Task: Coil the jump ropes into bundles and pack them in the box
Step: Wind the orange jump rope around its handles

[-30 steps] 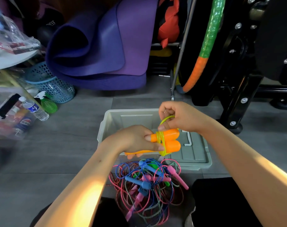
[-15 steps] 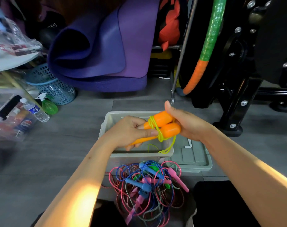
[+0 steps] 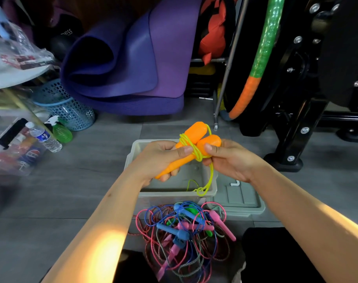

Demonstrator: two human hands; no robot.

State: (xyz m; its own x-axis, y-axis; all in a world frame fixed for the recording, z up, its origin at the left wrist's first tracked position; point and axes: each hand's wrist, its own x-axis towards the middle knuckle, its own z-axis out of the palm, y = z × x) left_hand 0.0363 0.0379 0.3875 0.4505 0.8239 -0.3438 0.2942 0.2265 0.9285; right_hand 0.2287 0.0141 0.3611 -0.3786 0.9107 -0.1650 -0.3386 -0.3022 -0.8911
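Left hand [image 3: 159, 158] grips the orange-handled jump rope [image 3: 191, 148] above the grey box [image 3: 211, 186]; right hand [image 3: 233, 160] pinches its yellow cord. At 10 o'clock, a Pepsi-marked bottle [image 3: 31, 155].

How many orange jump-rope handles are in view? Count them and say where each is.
2. One orange handle points up and away above the gray box; the other lies beside it. Yellow cord binds them, with the left hand and right hand gripping the pair.

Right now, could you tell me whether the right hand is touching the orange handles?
Touching: the head view shows the right hand's thumb pressed on the orange handles at the yellow cord wraps.
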